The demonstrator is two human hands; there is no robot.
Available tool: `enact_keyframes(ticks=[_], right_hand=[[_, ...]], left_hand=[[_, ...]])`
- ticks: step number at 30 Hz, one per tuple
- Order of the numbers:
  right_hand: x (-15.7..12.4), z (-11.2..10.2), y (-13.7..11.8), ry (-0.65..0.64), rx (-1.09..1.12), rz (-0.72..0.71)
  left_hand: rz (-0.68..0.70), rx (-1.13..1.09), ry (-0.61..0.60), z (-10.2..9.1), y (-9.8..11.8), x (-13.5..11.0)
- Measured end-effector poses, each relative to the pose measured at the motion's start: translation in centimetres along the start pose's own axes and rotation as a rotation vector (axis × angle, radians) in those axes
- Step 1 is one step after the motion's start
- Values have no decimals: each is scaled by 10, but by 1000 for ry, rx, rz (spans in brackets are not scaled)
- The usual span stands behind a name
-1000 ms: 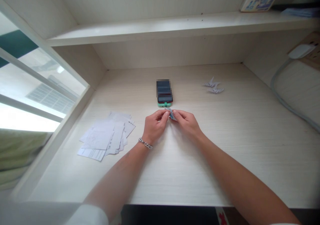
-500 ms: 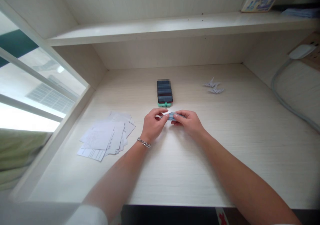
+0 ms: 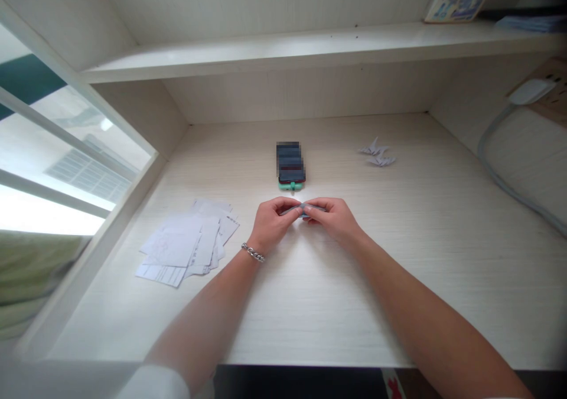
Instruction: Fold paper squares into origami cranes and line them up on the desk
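Between my two hands is a small folded piece of blue paper (image 3: 303,209), mostly covered by the fingers. My left hand (image 3: 275,219), with a chain bracelet on its wrist, pinches the paper's left side between thumb and fingers. On the other side my right hand (image 3: 331,216) grips it in the same way, the thumbs almost meeting in the middle. Both hands are just above the desk. Right behind them lies a phone (image 3: 291,163) with a green piece at its near end.
Loose white paper sheets (image 3: 177,239) lie in a pile on the left. Two small folded white paper shapes (image 3: 376,153) sit at the back right. A shelf (image 3: 266,62) spans the back above the desk. A grey cable (image 3: 500,180) hangs from a plug (image 3: 531,92) at right.
The hands have come slightly closer together and less of the blue paper shows between them. My left fingers now close further over it. The phone and papers stay put.
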State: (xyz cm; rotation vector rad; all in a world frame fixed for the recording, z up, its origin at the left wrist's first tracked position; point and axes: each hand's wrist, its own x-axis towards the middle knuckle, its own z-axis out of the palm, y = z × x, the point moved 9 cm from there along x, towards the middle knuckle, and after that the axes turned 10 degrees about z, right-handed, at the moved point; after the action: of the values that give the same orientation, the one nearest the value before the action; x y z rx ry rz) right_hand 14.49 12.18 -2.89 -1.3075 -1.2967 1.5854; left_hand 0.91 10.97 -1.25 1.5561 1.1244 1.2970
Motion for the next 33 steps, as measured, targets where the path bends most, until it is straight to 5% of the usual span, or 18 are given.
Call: enact_keyframes(ticks=[5,33], right_hand=[[-2,-8,-9,91,-53,-114],[-4,-5,-13,-2,-41,-129]], left_hand=[[-19,-2,-4,0,-2,1],[17,-41,-61,3,5,0]])
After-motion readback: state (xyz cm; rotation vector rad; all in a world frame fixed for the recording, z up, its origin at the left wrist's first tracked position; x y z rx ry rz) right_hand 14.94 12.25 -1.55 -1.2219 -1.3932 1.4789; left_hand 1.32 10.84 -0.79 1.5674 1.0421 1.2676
